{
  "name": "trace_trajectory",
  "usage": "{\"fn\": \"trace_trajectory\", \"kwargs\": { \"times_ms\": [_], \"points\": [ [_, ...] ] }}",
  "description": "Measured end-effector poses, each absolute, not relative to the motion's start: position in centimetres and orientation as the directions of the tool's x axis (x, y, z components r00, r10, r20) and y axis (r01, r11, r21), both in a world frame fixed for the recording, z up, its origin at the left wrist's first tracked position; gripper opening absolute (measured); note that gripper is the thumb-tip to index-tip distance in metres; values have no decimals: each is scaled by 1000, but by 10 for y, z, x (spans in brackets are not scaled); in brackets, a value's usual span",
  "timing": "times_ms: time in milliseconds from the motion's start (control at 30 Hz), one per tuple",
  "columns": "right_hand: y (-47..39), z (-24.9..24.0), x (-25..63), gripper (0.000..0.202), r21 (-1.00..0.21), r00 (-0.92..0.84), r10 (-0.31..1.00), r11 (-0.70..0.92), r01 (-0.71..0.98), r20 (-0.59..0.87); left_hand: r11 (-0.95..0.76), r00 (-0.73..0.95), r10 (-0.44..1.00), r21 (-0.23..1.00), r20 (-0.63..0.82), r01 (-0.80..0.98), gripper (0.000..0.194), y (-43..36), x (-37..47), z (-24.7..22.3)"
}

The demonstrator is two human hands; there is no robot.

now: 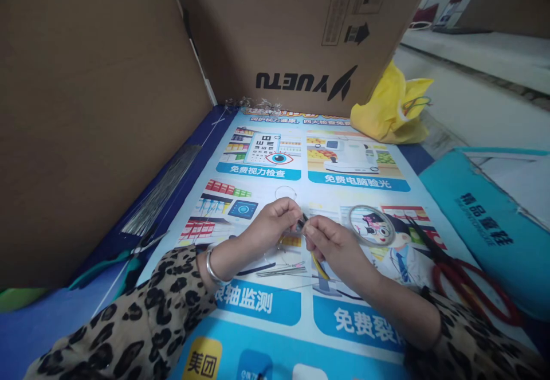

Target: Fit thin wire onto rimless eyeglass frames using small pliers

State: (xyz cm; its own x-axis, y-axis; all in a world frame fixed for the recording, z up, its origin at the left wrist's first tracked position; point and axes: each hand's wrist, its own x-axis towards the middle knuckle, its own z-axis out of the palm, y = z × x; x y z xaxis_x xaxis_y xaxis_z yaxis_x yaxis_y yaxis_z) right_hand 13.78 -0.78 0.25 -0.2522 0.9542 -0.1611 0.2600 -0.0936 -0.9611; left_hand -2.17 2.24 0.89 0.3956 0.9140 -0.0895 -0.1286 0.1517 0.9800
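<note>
While a blue cardboard box (483,231) lines the table's (55,337) right edge, my right hand (333,245) clasps forward-pointing yellow-handled pliers (319,269), my left (277,222) pinching thin wire (281,243).

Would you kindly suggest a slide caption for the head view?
Left hand and right hand meet above an eye-check poster, the right holding a yellow-handled tool, red-handled scissors nearby.

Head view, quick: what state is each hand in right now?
Left hand: closed, fingertips pinched together; whatever is between them is too small to tell.
Right hand: closed, holding a yellow-handled tool.
</note>
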Motion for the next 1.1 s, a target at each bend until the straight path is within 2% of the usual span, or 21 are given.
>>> {"fn": "trace_trajectory", "kwargs": {
  "times_ms": [200,433,600,800,1100],
  "points": [
    [-7,2,137,24,-970,-224,958,-135,203,-180,113,381,921,991,-77,-72,18,24,-23,5],
    [-5,1,137,23,-974,-208,952,-226,16,-225,63,333,941,998,-61,4,17,23,-21,3],
    [-4,-3,139,22,-974,-252,944,-226,-18,-215,17,346,938,999,-30,41,14,22,-21,4],
    [-5,-5,140,20,-977,-258,944,-215,-10,-205,-52,364,931,985,-12,167,15,24,-25,6],
    [-3,-5,142,22,-980,-195,961,-196,28,-198,2,454,890,999,-22,45,26,28,-29,5]
  ]
}}
